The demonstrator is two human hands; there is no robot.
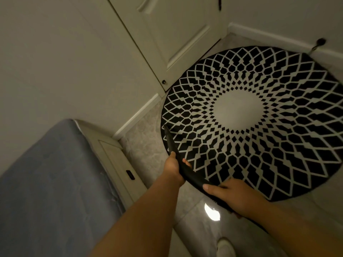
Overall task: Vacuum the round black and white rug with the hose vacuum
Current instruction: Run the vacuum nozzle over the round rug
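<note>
The round black and white rug lies on the tiled floor, with a plain white centre and a diamond pattern around it. A black vacuum hose nozzle slants across the rug's left edge, its narrow tip resting on the rim. My left hand grips the nozzle's upper part. My right hand holds the hose lower down, near the rug's front edge. The rest of the hose runs out of sight below my right hand.
A bed with a blue sheet and a pale frame fills the left. A white door and baseboards close in behind the rug. Glossy floor tiles show a light glare in front.
</note>
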